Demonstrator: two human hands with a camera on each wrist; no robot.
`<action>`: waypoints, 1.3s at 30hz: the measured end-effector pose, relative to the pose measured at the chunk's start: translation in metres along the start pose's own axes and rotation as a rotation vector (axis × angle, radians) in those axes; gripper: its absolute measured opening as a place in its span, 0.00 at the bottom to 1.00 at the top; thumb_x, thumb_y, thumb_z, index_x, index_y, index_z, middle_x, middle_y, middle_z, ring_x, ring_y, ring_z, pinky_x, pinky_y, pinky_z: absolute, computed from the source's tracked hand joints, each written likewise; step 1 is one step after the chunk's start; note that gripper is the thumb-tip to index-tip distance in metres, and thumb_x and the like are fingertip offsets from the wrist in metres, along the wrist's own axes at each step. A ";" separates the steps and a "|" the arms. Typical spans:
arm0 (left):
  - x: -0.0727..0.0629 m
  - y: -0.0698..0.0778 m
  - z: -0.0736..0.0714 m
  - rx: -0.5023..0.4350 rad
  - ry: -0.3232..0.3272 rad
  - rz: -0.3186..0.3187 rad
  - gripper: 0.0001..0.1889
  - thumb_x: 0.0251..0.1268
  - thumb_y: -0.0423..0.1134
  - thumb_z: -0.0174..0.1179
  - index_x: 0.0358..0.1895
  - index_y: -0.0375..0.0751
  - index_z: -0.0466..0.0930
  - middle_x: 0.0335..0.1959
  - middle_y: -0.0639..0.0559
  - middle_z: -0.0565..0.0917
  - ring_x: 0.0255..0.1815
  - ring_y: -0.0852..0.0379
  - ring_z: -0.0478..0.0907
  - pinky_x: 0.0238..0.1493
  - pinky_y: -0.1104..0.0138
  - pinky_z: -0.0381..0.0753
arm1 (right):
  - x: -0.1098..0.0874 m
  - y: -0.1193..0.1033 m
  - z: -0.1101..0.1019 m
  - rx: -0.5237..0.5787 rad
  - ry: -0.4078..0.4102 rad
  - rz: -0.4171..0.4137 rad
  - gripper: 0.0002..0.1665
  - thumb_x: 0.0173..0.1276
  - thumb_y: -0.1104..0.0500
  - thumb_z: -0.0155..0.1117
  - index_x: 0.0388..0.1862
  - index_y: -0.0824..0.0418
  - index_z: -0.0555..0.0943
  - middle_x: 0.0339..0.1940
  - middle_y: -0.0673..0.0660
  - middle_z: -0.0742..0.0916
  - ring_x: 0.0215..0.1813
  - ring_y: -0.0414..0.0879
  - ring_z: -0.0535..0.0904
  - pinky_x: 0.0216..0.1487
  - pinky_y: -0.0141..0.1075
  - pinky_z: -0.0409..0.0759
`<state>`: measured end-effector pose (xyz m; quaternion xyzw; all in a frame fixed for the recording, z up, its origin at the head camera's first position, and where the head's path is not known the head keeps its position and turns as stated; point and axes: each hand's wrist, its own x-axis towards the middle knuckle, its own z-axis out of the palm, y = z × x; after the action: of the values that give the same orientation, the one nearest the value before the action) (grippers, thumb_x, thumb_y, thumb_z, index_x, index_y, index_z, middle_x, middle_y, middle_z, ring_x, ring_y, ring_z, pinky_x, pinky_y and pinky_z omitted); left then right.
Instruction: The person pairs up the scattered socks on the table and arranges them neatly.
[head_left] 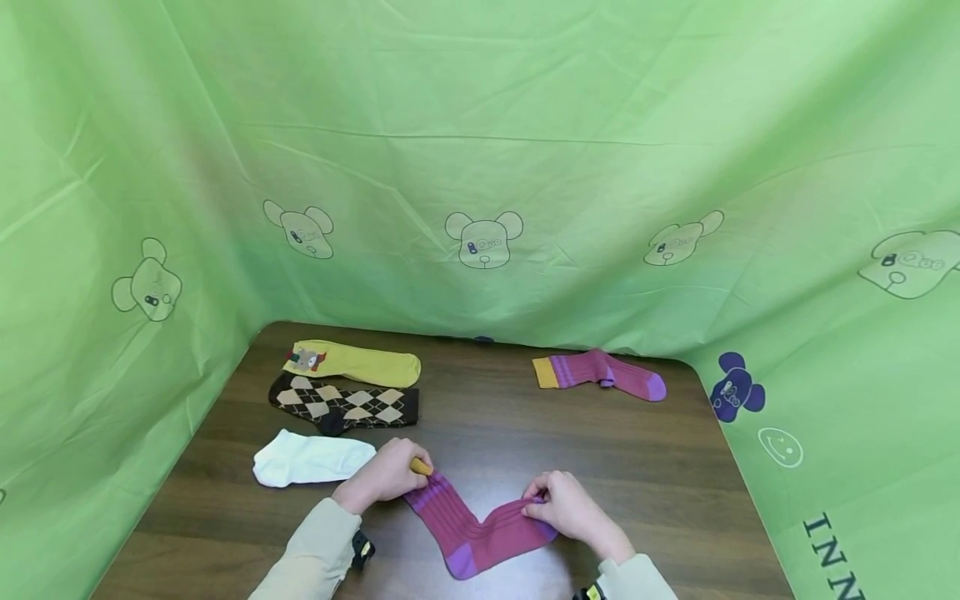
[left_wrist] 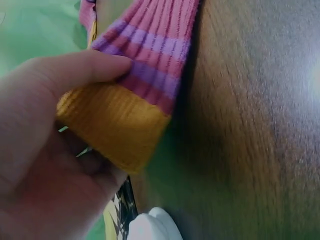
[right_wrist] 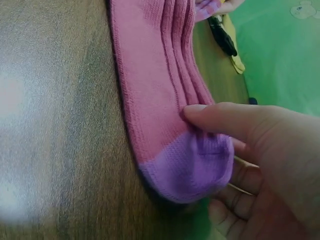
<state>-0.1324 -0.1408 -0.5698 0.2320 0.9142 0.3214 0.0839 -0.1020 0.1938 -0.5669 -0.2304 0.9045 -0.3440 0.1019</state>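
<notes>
A magenta ribbed sock with purple heel and toe is stretched between both hands near the front of the table. My left hand pinches its mustard cuff, the thumb lying on the purple stripes in the left wrist view. At the other end, my right hand pinches the sock beside its purple toe, with the thumb on top. The purple heel points toward the front. A matching magenta sock with a mustard cuff lies at the back right, away from both hands.
To the left, a white sock lies close to my left hand. Behind it are a black argyle sock and a yellow sock. Green printed cloth encloses the wooden table at the back and sides.
</notes>
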 end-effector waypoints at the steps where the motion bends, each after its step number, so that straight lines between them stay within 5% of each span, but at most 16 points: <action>1: 0.000 0.000 -0.001 -0.015 0.009 -0.006 0.06 0.50 0.32 0.70 0.28 0.50 0.87 0.25 0.65 0.79 0.29 0.65 0.72 0.35 0.66 0.75 | 0.000 0.000 0.000 0.010 0.005 0.005 0.04 0.58 0.59 0.77 0.29 0.55 0.87 0.25 0.39 0.82 0.28 0.33 0.73 0.33 0.34 0.74; 18: 0.001 -0.001 -0.008 -0.096 0.138 -0.036 0.07 0.55 0.32 0.65 0.33 0.51 0.87 0.28 0.65 0.82 0.31 0.64 0.76 0.38 0.64 0.77 | 0.001 -0.001 -0.006 0.078 0.109 0.033 0.04 0.64 0.60 0.73 0.34 0.56 0.84 0.27 0.42 0.81 0.29 0.36 0.73 0.31 0.34 0.72; 29: -0.006 -0.007 -0.020 -0.151 0.181 -0.120 0.08 0.57 0.31 0.64 0.31 0.52 0.84 0.27 0.63 0.80 0.31 0.61 0.75 0.38 0.62 0.75 | 0.003 0.005 -0.003 0.122 0.065 0.056 0.06 0.62 0.67 0.68 0.37 0.58 0.84 0.33 0.50 0.85 0.35 0.41 0.79 0.41 0.36 0.78; 39: -0.011 -0.015 -0.029 -0.165 0.252 -0.153 0.09 0.57 0.31 0.64 0.32 0.53 0.83 0.30 0.61 0.81 0.36 0.58 0.77 0.44 0.57 0.77 | 0.003 0.007 -0.002 0.117 0.031 0.058 0.11 0.60 0.68 0.65 0.41 0.58 0.85 0.32 0.43 0.84 0.33 0.39 0.79 0.38 0.34 0.78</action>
<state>-0.1371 -0.1729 -0.5565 0.1118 0.9030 0.4147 0.0115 -0.1075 0.1981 -0.5705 -0.1923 0.8907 -0.3968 0.1109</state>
